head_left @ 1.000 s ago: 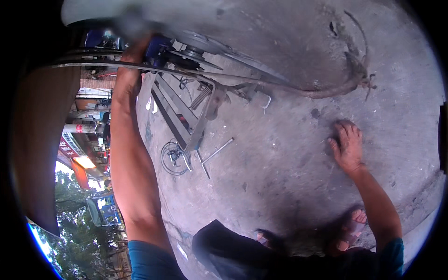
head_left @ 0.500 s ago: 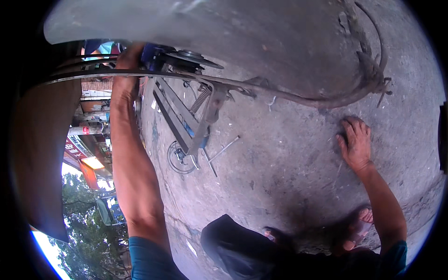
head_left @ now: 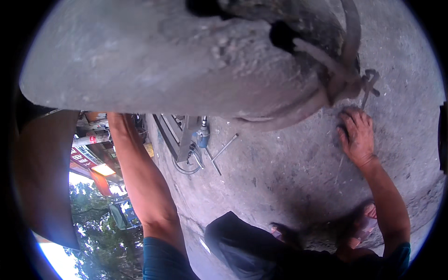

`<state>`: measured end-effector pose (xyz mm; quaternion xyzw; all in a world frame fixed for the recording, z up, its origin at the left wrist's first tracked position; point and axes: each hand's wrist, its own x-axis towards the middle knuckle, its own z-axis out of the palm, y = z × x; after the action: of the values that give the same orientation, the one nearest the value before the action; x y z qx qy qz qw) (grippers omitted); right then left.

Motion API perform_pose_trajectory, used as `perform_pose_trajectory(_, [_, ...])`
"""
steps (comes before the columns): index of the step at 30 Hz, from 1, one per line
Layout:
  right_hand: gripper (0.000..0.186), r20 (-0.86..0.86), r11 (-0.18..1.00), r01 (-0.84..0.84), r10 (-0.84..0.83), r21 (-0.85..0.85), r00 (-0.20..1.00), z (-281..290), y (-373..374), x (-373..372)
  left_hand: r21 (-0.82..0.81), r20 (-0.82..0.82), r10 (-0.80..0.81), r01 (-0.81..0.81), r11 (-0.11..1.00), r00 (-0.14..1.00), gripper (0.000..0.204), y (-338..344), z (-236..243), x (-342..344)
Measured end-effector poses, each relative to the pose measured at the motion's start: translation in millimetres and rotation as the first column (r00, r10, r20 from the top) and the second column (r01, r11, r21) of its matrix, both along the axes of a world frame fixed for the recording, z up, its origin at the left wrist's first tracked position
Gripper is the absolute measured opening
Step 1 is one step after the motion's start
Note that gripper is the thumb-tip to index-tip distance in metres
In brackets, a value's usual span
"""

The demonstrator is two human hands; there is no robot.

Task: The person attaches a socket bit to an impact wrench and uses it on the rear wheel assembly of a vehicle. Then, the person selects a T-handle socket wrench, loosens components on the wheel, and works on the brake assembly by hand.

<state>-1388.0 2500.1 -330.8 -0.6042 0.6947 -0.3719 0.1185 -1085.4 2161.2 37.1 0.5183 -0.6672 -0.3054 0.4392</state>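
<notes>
A large dusty grey panel [head_left: 154, 60], looking like a vehicle's fender, fills the upper view close up. Along its right end runs a bent rusty rod [head_left: 345, 79], tied or hooked at the corner. My left forearm [head_left: 144, 172] reaches up behind the panel's lower edge, and the panel hides the left hand. On the concrete, palm down with fingers slightly apart, rests my right hand [head_left: 358, 135]. It holds nothing; its fingertips are just below the rod's corner.
Left of centre on the concrete ground [head_left: 280, 177] lie a blue power tool [head_left: 202, 136], a cross-shaped wrench [head_left: 220, 154] and a loop of cable [head_left: 186, 171]. A metal frame [head_left: 170, 135] shows partly under the panel. A dark brown panel [head_left: 44, 177] stands at far left.
The view has moved nearer the grey panel, which now covers my left hand, the purple-blue part and the coil spring seen before. The right hand stays put on the ground.
</notes>
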Motion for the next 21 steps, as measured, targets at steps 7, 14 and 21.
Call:
perform_pose_trajectory(7, [0.036,0.006,1.000,0.007,-0.007,-0.025,1.000,1,0,3,-0.034,0.122,0.015,-0.011,0.999,0.992,0.030,12,9,-7])
perform_pose_trajectory(14, [0.033,-0.005,1.000,0.009,-0.009,0.003,1.000,6,0,5,-0.029,0.232,0.012,-0.005,1.000,0.973,0.029,25,17,-16])
perform_pose_trajectory(21, [0.032,-0.027,1.000,0.021,-0.021,0.015,0.999,4,0,6,-0.036,0.307,-0.003,0.015,0.999,0.952,0.028,26,11,-37])
